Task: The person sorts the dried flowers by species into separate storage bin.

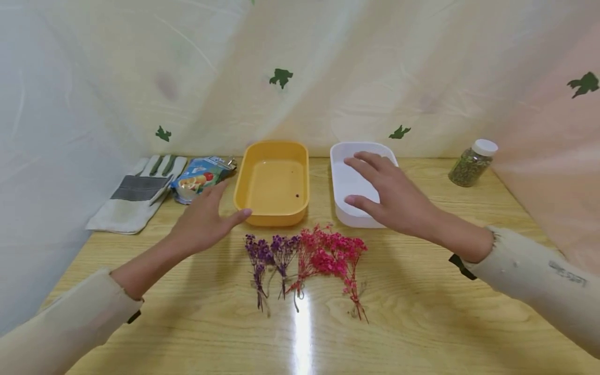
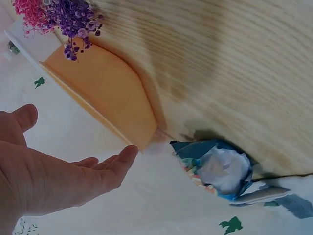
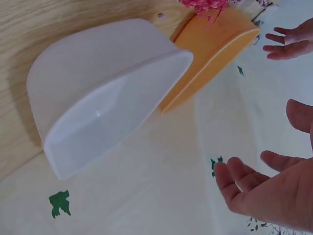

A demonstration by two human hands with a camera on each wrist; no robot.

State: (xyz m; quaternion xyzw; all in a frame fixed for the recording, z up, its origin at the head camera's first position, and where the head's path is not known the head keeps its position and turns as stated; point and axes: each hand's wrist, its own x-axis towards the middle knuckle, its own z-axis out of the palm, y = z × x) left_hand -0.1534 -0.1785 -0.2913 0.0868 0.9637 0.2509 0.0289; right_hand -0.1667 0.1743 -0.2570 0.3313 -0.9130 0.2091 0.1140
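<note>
My left hand (image 1: 201, 221) reaches forward beside the near left corner of a yellow plastic basin (image 1: 272, 219), fingers extended and thumb spread. Over a white plastic basin (image 1: 358, 219) hovers my right hand (image 1: 396, 195), its fingers spread and slightly bent. Neither hand holds anything. In front of the basins lie small bunches of dried flowers: purple ones (image 1: 259, 251) on the left and pink ones (image 1: 330, 255) on the right, some stems tied with twine. The left wrist view shows the left hand (image 2: 73, 176) apart from the yellow basin.
To the left lie a pair of white and grey work gloves (image 1: 124, 208) and a blue printed pouch (image 1: 199, 179) fastened with a clip. A jar (image 1: 471, 164) of dried green bits with a white lid stands far right. A pale curtain (image 1: 328, 78) hangs behind the table (image 1: 398, 323).
</note>
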